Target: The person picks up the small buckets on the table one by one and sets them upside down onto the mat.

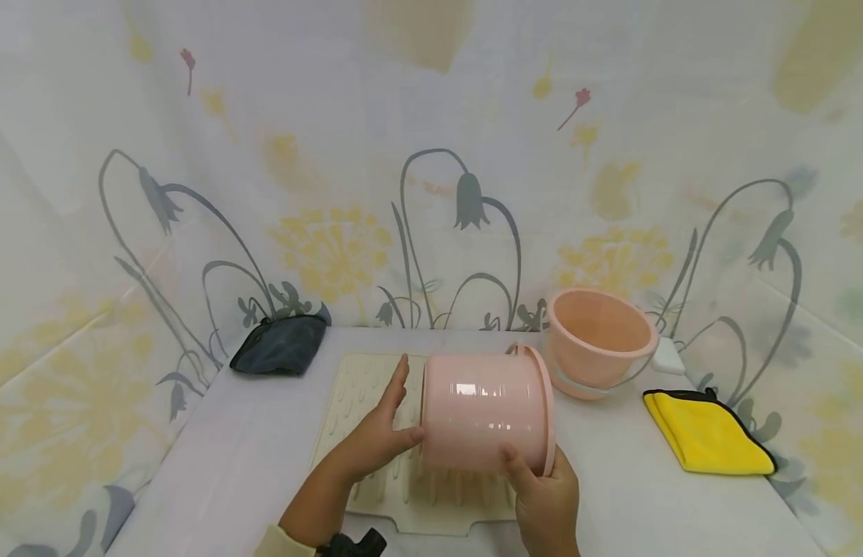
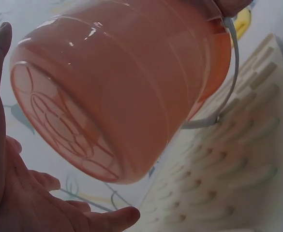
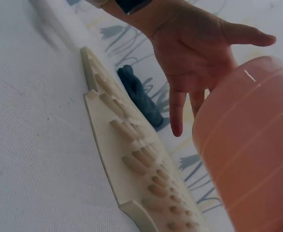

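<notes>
A pink bucket (image 1: 483, 406) lies on its side in the air, its rim to the right and its flat base to the left. At the rim my right hand (image 1: 548, 499) grips it, thumb on the outer wall. My left hand (image 1: 379, 437) is beside the base with spread fingers, and the left wrist view shows its palm (image 2: 32, 203) facing the base. The grey handle (image 2: 235, 63) hangs loose from the rim. Beneath the bucket lies a cream board (image 1: 431, 522) with rows of raised nubs, partly hidden by the bucket and hands.
A second pink bucket (image 1: 598, 340) with a handle stands upright at the back right. Near it lie a folded yellow cloth (image 1: 706, 433) and a small white object (image 1: 668, 357). A dark grey cloth (image 1: 281, 346) lies at the back left, before a flower-patterned curtain (image 1: 348, 116).
</notes>
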Motion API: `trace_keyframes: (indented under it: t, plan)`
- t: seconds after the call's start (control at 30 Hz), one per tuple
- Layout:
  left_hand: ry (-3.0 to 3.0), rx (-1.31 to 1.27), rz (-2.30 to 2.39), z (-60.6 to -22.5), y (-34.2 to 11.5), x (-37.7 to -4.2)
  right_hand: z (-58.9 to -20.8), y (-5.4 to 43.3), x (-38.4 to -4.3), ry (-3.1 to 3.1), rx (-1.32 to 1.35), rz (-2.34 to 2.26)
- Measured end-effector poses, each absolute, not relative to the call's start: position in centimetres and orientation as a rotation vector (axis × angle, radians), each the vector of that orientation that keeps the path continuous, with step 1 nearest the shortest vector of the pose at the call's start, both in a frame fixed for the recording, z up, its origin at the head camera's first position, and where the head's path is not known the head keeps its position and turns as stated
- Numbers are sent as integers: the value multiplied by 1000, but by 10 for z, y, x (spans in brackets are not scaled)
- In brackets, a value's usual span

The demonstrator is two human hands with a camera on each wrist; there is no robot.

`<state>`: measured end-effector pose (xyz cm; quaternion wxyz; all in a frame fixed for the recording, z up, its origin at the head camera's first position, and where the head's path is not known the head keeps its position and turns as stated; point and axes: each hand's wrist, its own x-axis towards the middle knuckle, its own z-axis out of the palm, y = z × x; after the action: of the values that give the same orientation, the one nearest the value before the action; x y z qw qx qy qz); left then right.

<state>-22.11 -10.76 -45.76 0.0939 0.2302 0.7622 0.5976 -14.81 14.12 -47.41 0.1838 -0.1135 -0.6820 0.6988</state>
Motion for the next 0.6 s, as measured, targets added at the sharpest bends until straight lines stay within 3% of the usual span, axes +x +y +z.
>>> trace_keyframes:
  t: [0.6]
  plan:
    - [2123,696,1894,-469,-86,-229,-479,143,-147,-2004,-303,1884]
